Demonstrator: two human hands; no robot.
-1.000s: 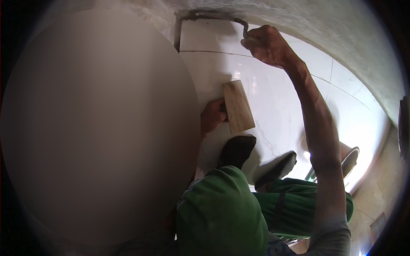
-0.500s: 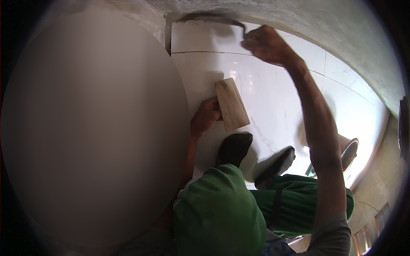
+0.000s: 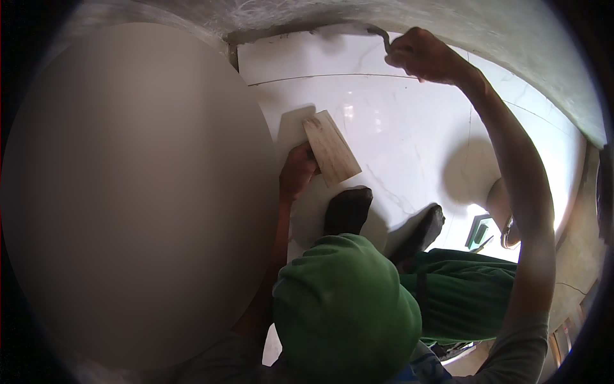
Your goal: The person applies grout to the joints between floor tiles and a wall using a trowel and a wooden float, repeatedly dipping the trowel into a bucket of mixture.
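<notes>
My left hand (image 3: 295, 173) grips a rectangular pale wooden board (image 3: 332, 147) from underneath at its left side, held over the white marbled tile floor (image 3: 409, 141). Near the top, my right hand (image 3: 422, 54) is closed on the handle of a trowel (image 3: 385, 38) with a dark bent neck; its blade, smeared and hard to make out, lies along the joint where the floor meets the rough grey wall (image 3: 486, 29). The fingertips of both hands are partly hidden.
My dark-shod feet (image 3: 347, 211) and green-trousered knees (image 3: 345, 301) are below the board. A bucket (image 3: 499, 201), mostly behind my right forearm, stands at the right beside a green flat tool (image 3: 480, 232). A large blurred oval covers the left of the view.
My right hand and trowel have moved right along the wall joint. The board in my left hand sits farther left and higher in view, slightly more tilted.
</notes>
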